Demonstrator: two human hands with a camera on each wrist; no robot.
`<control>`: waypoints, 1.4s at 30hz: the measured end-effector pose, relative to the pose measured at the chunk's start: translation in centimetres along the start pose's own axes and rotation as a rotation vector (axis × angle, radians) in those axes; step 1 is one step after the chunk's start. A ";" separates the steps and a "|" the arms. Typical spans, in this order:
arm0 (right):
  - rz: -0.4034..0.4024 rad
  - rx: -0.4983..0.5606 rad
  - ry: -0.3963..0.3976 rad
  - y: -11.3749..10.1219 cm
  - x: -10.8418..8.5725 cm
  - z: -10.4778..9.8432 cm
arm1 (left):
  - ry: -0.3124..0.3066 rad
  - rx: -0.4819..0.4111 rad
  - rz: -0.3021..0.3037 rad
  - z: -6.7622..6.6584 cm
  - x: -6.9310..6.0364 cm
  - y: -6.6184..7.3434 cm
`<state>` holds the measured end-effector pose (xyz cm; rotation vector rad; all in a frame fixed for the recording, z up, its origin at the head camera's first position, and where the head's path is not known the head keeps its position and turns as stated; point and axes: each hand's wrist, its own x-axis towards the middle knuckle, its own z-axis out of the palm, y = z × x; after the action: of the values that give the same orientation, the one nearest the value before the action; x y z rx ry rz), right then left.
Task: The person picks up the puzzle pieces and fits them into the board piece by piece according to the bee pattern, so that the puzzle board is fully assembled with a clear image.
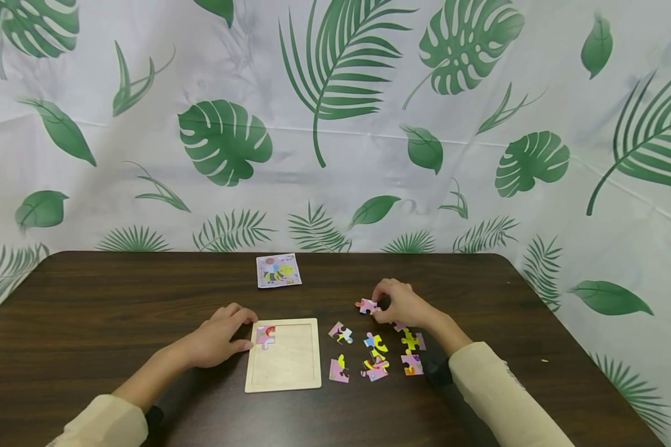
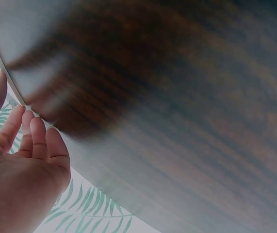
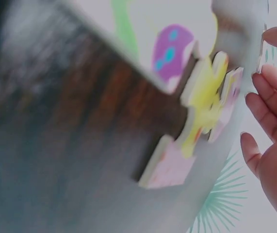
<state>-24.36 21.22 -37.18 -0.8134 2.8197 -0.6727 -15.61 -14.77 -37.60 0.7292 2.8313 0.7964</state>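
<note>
My left hand [image 1: 219,336] rests at the left edge of a square wooden puzzle tray [image 1: 285,366], its thumb and forefinger touching the rim. In the left wrist view, the fingers [image 2: 39,138] lie loosely extended against that edge. A pink-and-red jigsaw piece [image 1: 266,335] sits in the tray's upper left corner. To the right of the tray, my right hand [image 1: 405,305] pinches a pink jigsaw piece [image 1: 366,305] with red on it between thumb and fingers. Only the thin edge of this piece shows in the right wrist view, where yellow-and-pink pieces [image 3: 203,97] lie nearby.
Several loose jigsaw pieces [image 1: 375,368] lie between the tray and my right forearm, some partly hidden by the right hand. A bee picture card [image 1: 279,270] lies farther back on the dark wooden table [image 1: 145,285]. Behind the table hangs a leaf-patterned cloth [image 1: 335,186].
</note>
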 end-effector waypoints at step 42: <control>-0.246 -0.009 -0.109 -8.8 3.0 3.2 | -0.005 -0.009 -0.016 -0.1 -0.1 0.2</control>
<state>-21.98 11.72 -36.00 -1.1737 2.6530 -0.6255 -15.48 -14.67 -37.37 0.7047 2.8232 0.8036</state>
